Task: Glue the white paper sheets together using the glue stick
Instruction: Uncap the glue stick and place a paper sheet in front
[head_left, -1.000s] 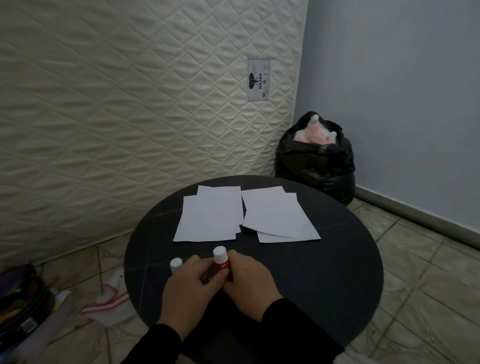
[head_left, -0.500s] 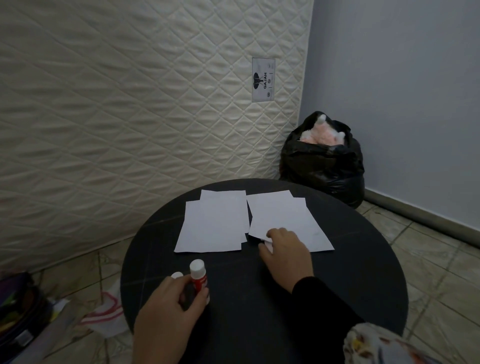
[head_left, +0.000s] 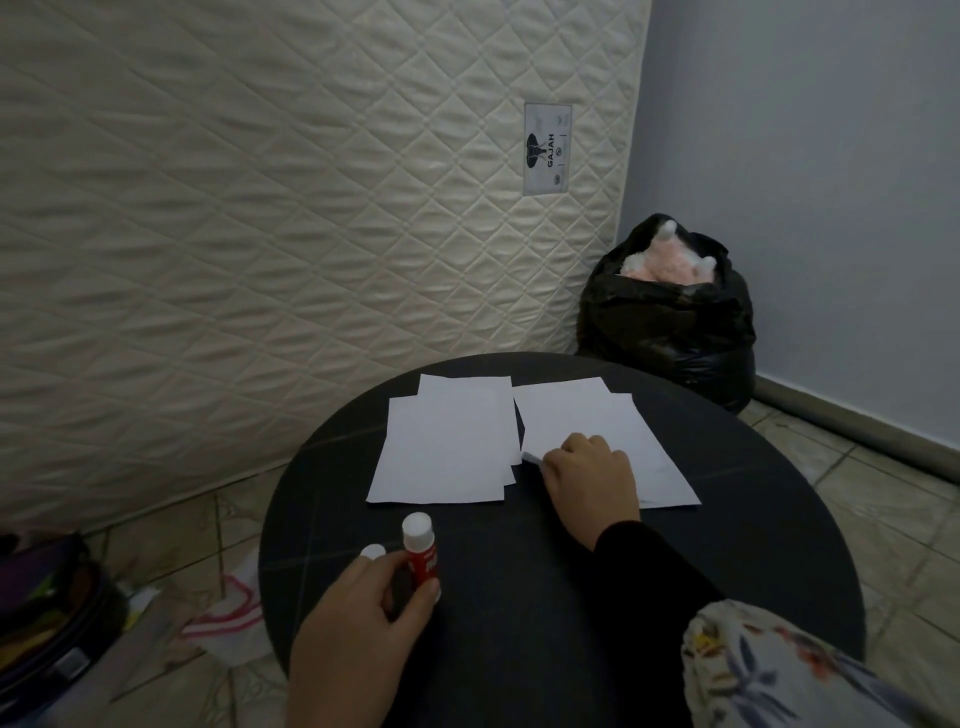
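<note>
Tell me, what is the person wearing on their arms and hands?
The right hand is bare, with no glove or ring showing, and its arm has a long, plain black sleeve down to the wrist. The left hand is bare too; no sleeve shows on that side in this view.

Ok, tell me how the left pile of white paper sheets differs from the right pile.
The left pile of white paper sheets lies untouched; the right pile of white paper sheets has the right hand lifting its near-left corner. The left pile sits squarer to the viewer; the right one is skewed. Both lie on the round black table.
</note>
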